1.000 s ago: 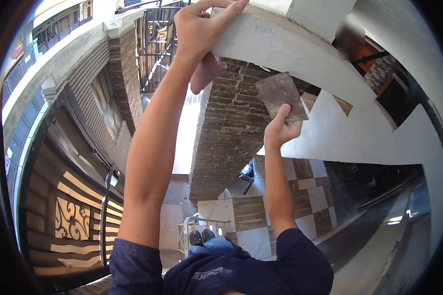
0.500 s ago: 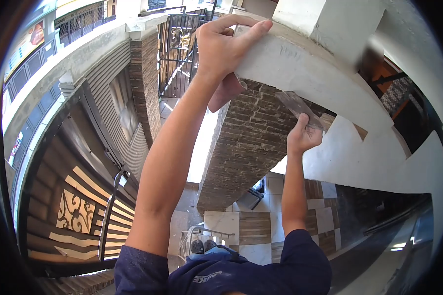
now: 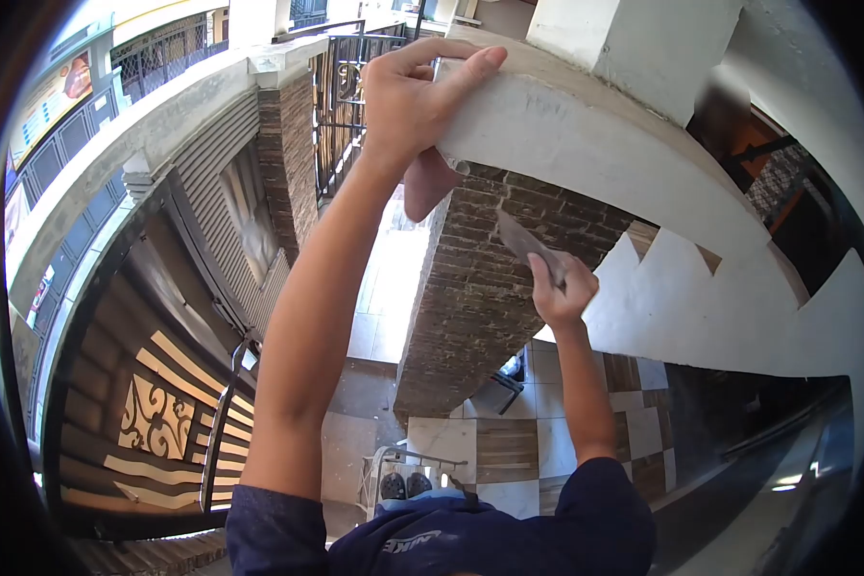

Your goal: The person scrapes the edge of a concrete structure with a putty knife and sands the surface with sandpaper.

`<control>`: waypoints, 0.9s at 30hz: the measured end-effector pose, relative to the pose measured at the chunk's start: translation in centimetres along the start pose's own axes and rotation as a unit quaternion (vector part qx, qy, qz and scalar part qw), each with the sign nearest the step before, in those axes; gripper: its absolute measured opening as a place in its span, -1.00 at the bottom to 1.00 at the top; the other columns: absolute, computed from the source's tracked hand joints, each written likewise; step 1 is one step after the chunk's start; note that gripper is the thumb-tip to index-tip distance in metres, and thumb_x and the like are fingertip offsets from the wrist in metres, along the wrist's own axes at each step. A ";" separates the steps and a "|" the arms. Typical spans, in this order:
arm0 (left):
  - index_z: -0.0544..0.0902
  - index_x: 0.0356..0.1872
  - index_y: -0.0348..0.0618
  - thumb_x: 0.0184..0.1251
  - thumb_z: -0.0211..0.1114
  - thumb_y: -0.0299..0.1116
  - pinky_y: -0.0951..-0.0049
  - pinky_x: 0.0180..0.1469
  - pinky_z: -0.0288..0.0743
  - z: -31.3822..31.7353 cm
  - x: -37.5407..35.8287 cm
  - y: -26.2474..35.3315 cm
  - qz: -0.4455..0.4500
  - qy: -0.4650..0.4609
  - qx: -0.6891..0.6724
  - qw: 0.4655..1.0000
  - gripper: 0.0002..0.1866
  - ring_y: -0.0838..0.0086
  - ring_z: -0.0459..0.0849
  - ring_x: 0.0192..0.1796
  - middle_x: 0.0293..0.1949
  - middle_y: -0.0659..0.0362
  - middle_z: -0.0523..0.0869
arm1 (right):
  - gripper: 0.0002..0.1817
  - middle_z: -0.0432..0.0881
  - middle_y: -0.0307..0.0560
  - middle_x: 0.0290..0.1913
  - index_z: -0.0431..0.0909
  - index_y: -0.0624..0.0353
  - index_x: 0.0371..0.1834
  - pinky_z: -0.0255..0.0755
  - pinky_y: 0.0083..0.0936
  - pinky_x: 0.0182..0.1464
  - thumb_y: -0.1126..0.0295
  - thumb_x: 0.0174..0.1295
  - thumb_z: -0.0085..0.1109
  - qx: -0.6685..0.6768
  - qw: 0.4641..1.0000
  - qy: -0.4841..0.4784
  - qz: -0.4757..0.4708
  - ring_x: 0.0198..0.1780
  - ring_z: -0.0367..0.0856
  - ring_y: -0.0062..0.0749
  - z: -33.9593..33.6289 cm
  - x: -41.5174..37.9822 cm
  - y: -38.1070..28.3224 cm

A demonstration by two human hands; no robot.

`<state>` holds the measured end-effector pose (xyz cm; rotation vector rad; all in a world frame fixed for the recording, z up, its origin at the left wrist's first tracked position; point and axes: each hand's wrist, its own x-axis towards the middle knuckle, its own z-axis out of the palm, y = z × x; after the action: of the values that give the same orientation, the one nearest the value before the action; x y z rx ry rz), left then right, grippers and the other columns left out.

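My left hand [image 3: 418, 101] wraps over the end corner of a white-plastered ledge [image 3: 566, 125], fingers on top and thumb along the upper edge. A folded reddish-brown sheet, like sandpaper [image 3: 428, 184], pokes out below that wrist; whether the hand holds it is hidden. In my right hand [image 3: 566, 293] is a thin, flat grey scraper [image 3: 523, 240], pinched at its lower end, its far end pointing up and left. The scraper is below the ledge's lower edge, in front of a dark stone-clad pillar [image 3: 480, 307], apart from the ledge as far as I can see.
Far below, my feet [image 3: 405, 485] stand on a metal-framed support [image 3: 370, 480] above a checkered tile floor [image 3: 504, 451]. A black-and-gold gate [image 3: 158, 422] is at left. A white column [image 3: 634, 48] rises from the ledge. Jagged white panels [image 3: 682, 298] lie right.
My right hand has drawn the scraper down and left, away from the ledge's lower edge, and tilted it. My left hand keeps its grip on the corner while the view shifts slightly.
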<state>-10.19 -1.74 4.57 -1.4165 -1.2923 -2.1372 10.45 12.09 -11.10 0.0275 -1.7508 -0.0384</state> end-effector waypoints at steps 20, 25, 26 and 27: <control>0.82 -0.18 -0.16 0.22 0.53 -0.05 0.61 -0.36 0.60 0.7 -0.2 -0.5 0.024 0.050 0.037 0.998 -0.63 0.57 0.73 -0.44 -0.44 0.15 0.78 | -0.81 0.76 0.13 -0.23 0.71 0.40 -0.16 0.61 -0.45 -0.30 0.63 0.16 0.25 -0.110 0.994 -0.003 -0.027 -0.29 0.78 -0.18 -9.6 7.9 -7.1; 0.81 -0.19 -0.23 0.27 0.51 -0.13 0.67 -0.34 0.55 0.7 -0.3 -1.2 0.032 0.054 0.039 0.997 -0.66 0.64 0.69 -0.40 -0.40 0.21 0.78 | -0.63 0.67 0.24 0.12 0.68 0.35 0.04 0.61 -0.21 0.09 0.52 0.17 0.11 -0.161 0.972 -0.092 -0.142 0.13 0.69 0.02 -7.4 8.9 -6.4; 0.82 -0.18 -0.20 0.24 0.52 -0.07 0.62 -0.36 0.58 0.7 -0.3 -1.4 0.044 0.051 0.024 0.997 -0.63 0.58 0.72 -0.43 -0.44 0.15 0.78 | -0.62 0.66 0.24 0.12 0.66 0.34 0.08 0.59 -0.17 0.13 0.54 0.18 0.10 -0.176 0.969 -0.087 -0.150 0.15 0.68 0.04 -6.3 8.7 -5.9; 0.82 -0.18 -0.18 0.23 0.52 -0.05 0.60 -0.37 0.60 0.8 -0.1 -1.4 0.054 0.050 0.015 0.997 -0.62 0.55 0.74 -0.44 -0.46 0.12 0.78 | -0.61 0.66 0.23 0.14 0.64 0.33 0.12 0.57 -0.12 0.15 0.53 0.22 0.10 -0.186 0.967 -0.081 -0.157 0.17 0.66 0.06 -5.2 8.4 -5.4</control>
<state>-10.55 -0.34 3.83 -1.3191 -1.1802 -2.0799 14.07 6.30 -2.08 0.0271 -1.8621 -0.6146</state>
